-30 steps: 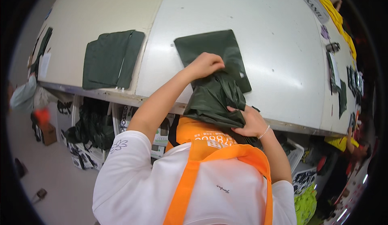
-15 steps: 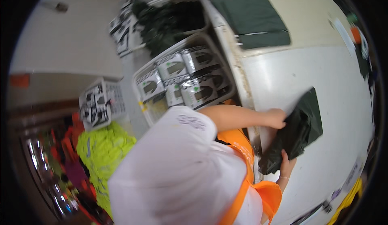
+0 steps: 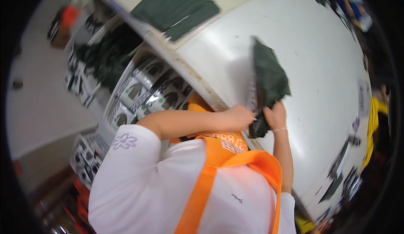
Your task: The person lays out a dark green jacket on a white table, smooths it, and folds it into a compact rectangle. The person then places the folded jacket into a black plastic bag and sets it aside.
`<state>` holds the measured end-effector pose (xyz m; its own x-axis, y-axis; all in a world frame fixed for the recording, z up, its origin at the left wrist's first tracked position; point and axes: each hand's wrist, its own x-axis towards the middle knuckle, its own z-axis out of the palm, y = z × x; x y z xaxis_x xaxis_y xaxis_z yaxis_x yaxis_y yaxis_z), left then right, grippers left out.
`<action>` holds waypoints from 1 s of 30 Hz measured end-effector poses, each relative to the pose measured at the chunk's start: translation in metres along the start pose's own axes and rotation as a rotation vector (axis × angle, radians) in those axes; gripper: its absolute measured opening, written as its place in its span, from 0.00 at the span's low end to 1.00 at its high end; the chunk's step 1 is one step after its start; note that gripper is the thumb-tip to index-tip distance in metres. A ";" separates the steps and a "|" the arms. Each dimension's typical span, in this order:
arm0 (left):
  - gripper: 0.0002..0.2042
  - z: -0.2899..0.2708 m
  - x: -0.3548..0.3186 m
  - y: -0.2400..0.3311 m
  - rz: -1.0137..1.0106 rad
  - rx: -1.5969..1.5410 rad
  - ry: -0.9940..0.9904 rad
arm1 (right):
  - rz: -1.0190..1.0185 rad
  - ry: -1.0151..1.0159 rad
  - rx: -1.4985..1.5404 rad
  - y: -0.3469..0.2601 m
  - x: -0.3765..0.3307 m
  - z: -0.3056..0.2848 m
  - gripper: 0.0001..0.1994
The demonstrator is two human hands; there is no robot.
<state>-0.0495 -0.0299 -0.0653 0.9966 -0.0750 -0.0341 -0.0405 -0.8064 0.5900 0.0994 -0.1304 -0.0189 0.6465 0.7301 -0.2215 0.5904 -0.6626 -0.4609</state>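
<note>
A folded dark green cloth (image 3: 271, 74), thin and slightly shiny, stands raised over the white table in front of my body. My right hand (image 3: 275, 115) is closed around its lower right side, the fingers wrapped on the fabric. My left hand (image 3: 240, 117) is closed at the lower left edge of the bundle, near the table's front edge. A pale strip with dark markings runs along that left edge, smeared by motion; I cannot make out what it is. A flat stack of dark green folded cloth (image 3: 176, 9) lies farther off on the table.
To the left of the table (image 3: 320, 86) stands a white crate (image 3: 112, 101) with several printed packets (image 3: 145, 93). Behind it sits a crate of loose dark green cloth (image 3: 105, 53). A smaller white basket (image 3: 86, 158) holds more packets. Dark strips (image 3: 336, 177) and yellow cloth (image 3: 376, 120) lie at the right.
The view has turned, so the table and crates appear shifted left. Both hands have drawn closer together at the bundle's lower end, and the bundle now stands more upright.
</note>
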 end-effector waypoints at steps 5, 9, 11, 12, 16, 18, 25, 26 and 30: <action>0.15 -0.112 0.048 0.028 -0.107 0.022 0.011 | 0.017 0.055 -0.112 -0.002 -0.010 0.012 0.22; 0.13 -0.091 0.133 0.003 0.046 0.381 0.430 | -0.062 0.054 -0.328 -0.024 -0.025 0.004 0.21; 0.11 -0.087 0.157 -0.003 -0.008 0.492 0.092 | -0.086 0.056 -0.357 -0.025 -0.028 0.005 0.18; 0.10 -0.079 0.160 -0.002 0.005 0.475 0.091 | -0.095 0.030 -0.346 -0.023 -0.030 0.007 0.17; 0.08 -0.068 0.152 0.008 0.074 0.423 0.232 | -0.110 0.015 -0.325 -0.019 -0.029 0.012 0.16; 0.08 -0.074 0.161 -0.002 0.054 0.512 0.174 | -0.128 0.058 -0.343 -0.022 -0.029 0.011 0.17; 0.07 -0.042 0.088 0.049 0.275 0.128 0.077 | -0.066 0.159 -0.286 0.038 -0.016 0.076 0.20; 0.09 -0.040 0.081 0.042 0.250 -0.001 0.104 | -0.044 0.240 -0.235 0.038 -0.012 0.080 0.19; 0.23 -0.085 0.069 0.031 0.477 -0.110 0.413 | 0.110 0.471 0.192 0.026 -0.020 0.024 0.20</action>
<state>0.0241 -0.0102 0.0192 0.8174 -0.1605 0.5533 -0.5004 -0.6737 0.5438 0.0902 -0.1586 -0.0477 0.8734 0.4737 0.1130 0.4358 -0.6566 -0.6156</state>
